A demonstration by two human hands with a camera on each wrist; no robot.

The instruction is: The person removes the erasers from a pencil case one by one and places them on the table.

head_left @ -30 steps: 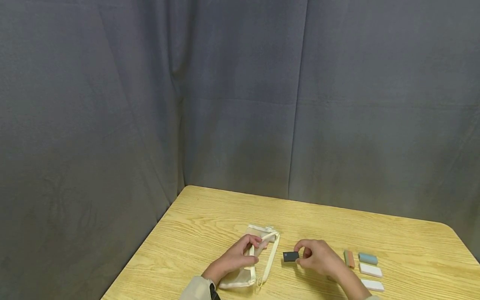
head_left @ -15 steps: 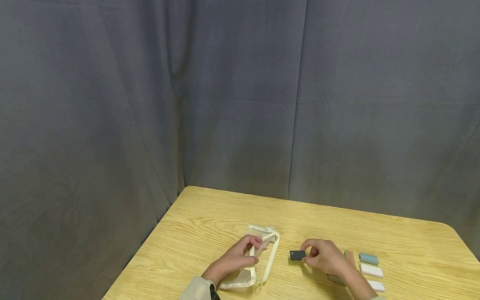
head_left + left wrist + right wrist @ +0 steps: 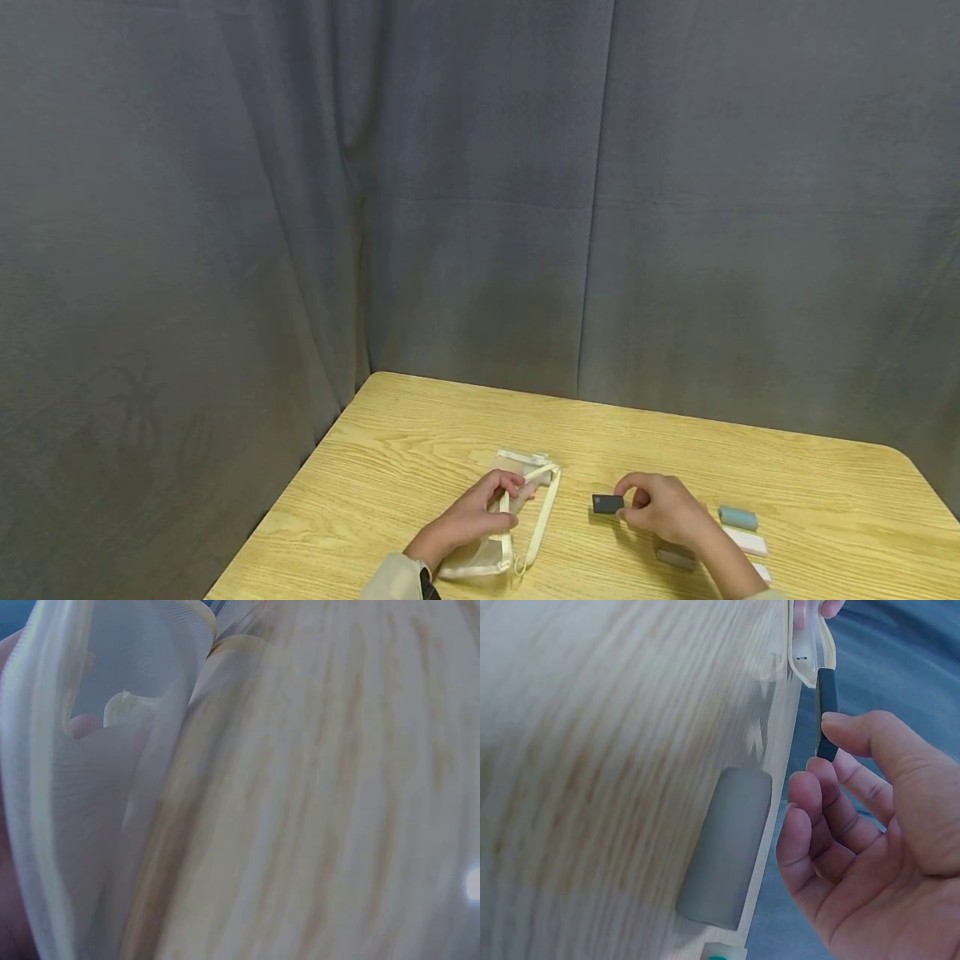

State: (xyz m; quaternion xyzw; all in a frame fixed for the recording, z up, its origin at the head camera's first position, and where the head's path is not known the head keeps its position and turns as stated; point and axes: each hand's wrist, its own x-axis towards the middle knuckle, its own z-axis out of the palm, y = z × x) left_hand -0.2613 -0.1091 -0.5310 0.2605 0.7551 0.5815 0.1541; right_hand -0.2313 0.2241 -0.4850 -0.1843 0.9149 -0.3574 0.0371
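My left hand (image 3: 468, 512) holds the rim of a sheer mesh pouch (image 3: 545, 512) with cream zipper edging. The pouch lies on the table with its mouth spread, and a pale piece shows faintly inside its far end. In the left wrist view, the mesh (image 3: 97, 787) fills the left side. My right hand (image 3: 663, 508) pinches a small black block-shaped eraser (image 3: 607, 504) between thumb and fingers, above the table to the right of the pouch. A grey eraser (image 3: 727, 847) lies on the table below this hand.
A blue cylindrical piece (image 3: 738, 518) and white blocks (image 3: 745, 542) lie right of my right hand, partly behind the forearm. A pale block with a green mark (image 3: 724, 952) shows at the right wrist view's bottom. Grey curtains (image 3: 480, 208) surround the wooden table (image 3: 420, 433).
My right hand has moved rightward, away from the pouch, with the black eraser. It now mostly covers the orange and green block, while the grey eraser has come into view. The left hand stays put.
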